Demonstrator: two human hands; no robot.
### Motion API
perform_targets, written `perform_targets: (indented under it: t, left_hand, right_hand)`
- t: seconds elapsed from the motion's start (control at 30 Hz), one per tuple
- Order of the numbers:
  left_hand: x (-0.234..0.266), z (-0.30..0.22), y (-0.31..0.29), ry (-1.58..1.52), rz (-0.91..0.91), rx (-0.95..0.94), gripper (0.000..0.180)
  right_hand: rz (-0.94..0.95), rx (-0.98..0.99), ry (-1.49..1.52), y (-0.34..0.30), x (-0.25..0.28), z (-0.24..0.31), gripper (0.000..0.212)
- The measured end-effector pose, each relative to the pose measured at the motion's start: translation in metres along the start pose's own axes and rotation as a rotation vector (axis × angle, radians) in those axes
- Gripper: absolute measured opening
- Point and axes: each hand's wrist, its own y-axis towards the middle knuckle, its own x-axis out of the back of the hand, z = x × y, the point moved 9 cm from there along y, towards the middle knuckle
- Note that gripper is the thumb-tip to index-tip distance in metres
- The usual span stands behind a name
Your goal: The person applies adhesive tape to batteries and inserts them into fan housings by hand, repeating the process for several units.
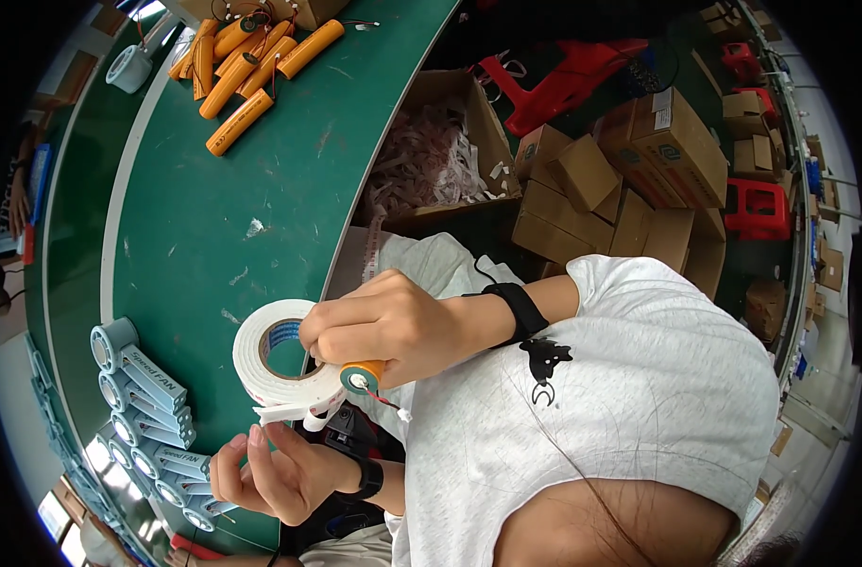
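Two hands, one white tape roll (pixel 250 354), one orange battery (pixel 362 376): roll and battery lie gripped together in the right hand (pixel 382 326), by the edge of the green table (pixel 185 246). Left hand (pixel 289 477): palm turned upward, fingers half curled and loose, no hold visible, fingertips just below the loose tape end (pixel 284 414); contact uncertain. Step in hand, as judged: freeing tape for the battery. Next move would call for a left-hand pinch on that end, roll steadied. Right pose: knuckles uppermost, forearm reaching across the body.
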Motion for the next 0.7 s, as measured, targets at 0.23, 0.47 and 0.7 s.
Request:
perform_targets:
  t: [0.23, 0.47, 0.7]
  left_hand:
    - [-0.009, -0.007, 0.002, 0.062, 0.117, -0.051, 0.02]
    - [-0.012, -0.012, 0.005, 0.054, 0.104, -0.013, 0.018]
    - [-0.013, -0.016, 0.008, 0.11, 0.177, -0.059, 0.018]
  right_hand:
    - [0.003, -0.006, -0.01, 0.0, 0.006, -0.004, 0.02]
    - [0.027, -0.004, 0.007, 0.002, 0.012, -0.003, 0.021]
    - [0.045, -0.002, 0.004, 0.004, 0.014, -0.003, 0.021]
